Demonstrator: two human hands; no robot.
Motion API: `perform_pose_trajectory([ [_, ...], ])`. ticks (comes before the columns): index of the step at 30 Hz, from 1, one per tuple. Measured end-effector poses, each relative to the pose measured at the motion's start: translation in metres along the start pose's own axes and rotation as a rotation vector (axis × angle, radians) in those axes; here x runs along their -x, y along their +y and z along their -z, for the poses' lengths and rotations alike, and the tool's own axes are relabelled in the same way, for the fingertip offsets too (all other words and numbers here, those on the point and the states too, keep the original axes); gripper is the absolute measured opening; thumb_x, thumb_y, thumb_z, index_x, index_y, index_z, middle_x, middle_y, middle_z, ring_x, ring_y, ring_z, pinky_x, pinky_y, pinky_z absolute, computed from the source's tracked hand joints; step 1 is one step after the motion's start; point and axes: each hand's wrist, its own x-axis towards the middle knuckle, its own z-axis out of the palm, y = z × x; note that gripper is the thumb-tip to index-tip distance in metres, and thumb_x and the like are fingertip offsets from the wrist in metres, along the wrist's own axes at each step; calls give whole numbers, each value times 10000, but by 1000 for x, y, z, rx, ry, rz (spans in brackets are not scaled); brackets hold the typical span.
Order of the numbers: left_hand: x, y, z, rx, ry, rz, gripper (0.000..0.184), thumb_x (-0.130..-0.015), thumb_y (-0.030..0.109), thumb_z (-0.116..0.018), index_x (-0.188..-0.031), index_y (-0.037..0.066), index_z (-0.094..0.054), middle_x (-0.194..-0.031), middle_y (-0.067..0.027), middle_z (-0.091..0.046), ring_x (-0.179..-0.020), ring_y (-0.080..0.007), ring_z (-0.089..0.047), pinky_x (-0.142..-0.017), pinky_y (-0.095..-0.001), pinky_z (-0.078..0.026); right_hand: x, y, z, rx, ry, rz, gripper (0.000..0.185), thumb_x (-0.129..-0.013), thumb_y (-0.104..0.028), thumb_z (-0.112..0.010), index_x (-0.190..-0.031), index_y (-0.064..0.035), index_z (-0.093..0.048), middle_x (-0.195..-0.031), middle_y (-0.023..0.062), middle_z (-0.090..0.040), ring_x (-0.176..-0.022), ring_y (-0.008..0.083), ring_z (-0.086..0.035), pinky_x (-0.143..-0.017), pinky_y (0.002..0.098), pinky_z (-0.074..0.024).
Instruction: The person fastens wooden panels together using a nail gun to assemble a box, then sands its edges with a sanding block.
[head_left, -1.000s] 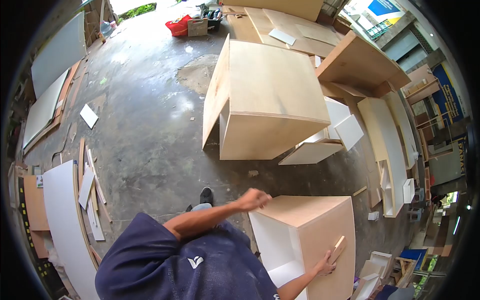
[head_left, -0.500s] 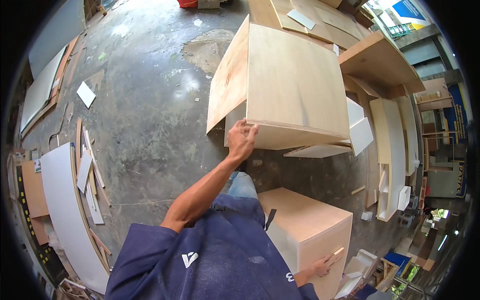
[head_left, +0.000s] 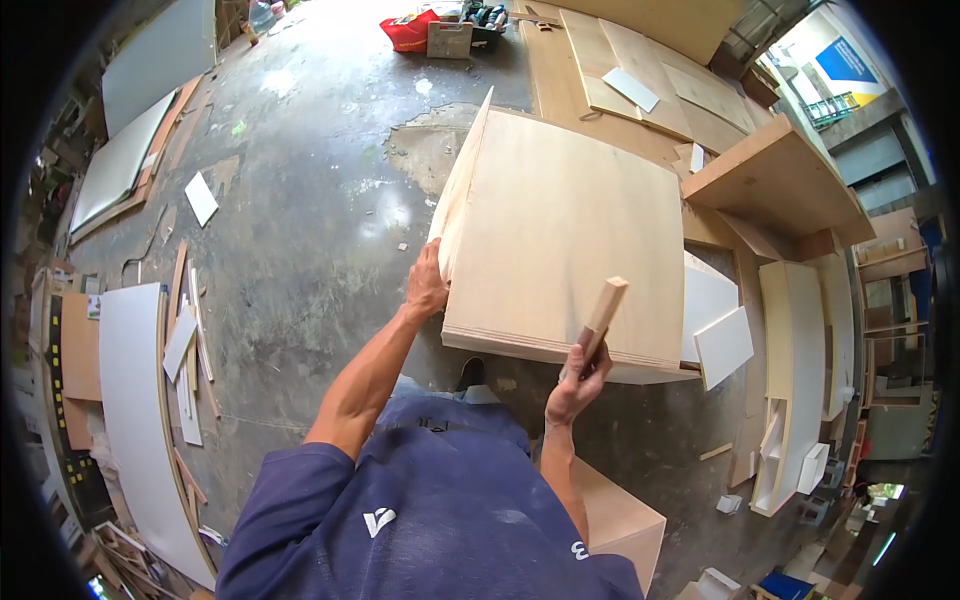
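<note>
A large pale plywood box stands in front of me, its broad face turned up towards me. My left hand grips its left side near the front corner, fingers curled over the panel. My right hand is closed round a short wooden block, which has a darker brown band just above the fingers. The block is held up over the box's near right edge; whether it touches the box I cannot tell. Beside my right arm is a second plywood box, partly hidden by my body.
White boards lean against the box's right side. A brown panel piece and long cabinet frames stand farther right. Wood strips and a long white panel lie on the left. A red bag is at the back.
My right hand has come up from the second box to the large box, carrying the wooden block. My left hand has shifted left onto the side panel. The large box appears turned and lower in view.
</note>
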Motion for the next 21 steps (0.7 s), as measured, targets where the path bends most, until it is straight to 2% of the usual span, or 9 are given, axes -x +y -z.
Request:
perform_pose_trajectory([
  [3,-7,-7,-12,141,31,-181,695,-864,183,-761,-1461,2,-455,-1244,-252,-667,-1113,-462,-647,-938,-505,-542,-9,-9,-6,-65,-106,-36,477,-1015,-249,-659,-1352,46,-498,-991,34,-560,-755,84,-455,-672,240,-363],
  [4,-11,-7,-16,297,120,-13,468,-949,166,-700,-1376,14,-585,-1048,-252,-732,-930,-330,-751,-831,-412,-576,-11,-13,-6,-75,-115,-21,463,-1011,-242,-659,-1342,43,-506,-935,19,-563,-665,64,-427,-587,230,-342],
  [5,-2,-11,-15,297,119,-13,468,-949,166,-700,-1376,14,-585,-1048,-252,-732,-930,-330,-751,-831,-412,-576,-12,-16,-6,-84,-124,-6,450,-1007,-235,-659,-1332,40,-515,-879,5,-567,-576,44,-399,-503,220,-320],
  [7,-13,-32,1,378,332,87,337,-998,162,-667,-1319,59,-667,-991,-178,-773,-856,-122,-691,-787,-331,-551,-9,-44,-5,-145,-168,-186,437,-983,-216,-678,-1302,45,-535,-924,32,-607,-633,68,-475,-557,228,-396],
  [8,-9,-38,12,373,328,129,317,-999,161,-673,-1294,48,-688,-988,-140,-779,-875,-84,-637,-781,-315,-537,-8,-38,3,-180,-208,-308,420,-948,-188,-688,-1275,39,-555,-1003,81,-645,-790,125,-590,-719,248,-488],
  [9,-14,-36,34,369,318,158,299,-1000,161,-679,-1270,38,-709,-985,-102,-785,-895,-47,-582,-774,-298,-523,-7,-33,3,-185,-195,-304,420,-948,-188,-688,-1275,39,-555,-1003,81,-645,-790,125,-590,-719,248,-488],
  [13,-32,-68,151,523,431,109,253,-980,144,-721,-1173,-17,-754,-957,-44,-754,-870,-101,-627,-766,-290,-521,20,-32,-24,-460,-205,-399,433,-885,-219,-644,-1232,32,-581,-1011,139,-669,-943,204,-658,-878,309,-521],
  [15,-35,-86,172,522,550,40,205,-965,111,-737,-1110,-30,-766,-934,-32,-738,-836,-113,-639,-748,-285,-519,14,-32,-41,-407,-497,-449,484,-846,-264,-620,-1224,38,-596,-1017,140,-670,-946,209,-658,-890,322,-530],
  [21,-16,-88,311,566,546,23,131,-935,56,-761,-1032,-31,-769,-901,-29,-734,-799,-93,-632,-720,-265,-518,67,-38,-192,-841,-550,-875,562,-828,-299,-639,-1274,36,-570,-954,80,-619,-766,154,-607,-727,293,-541],
])
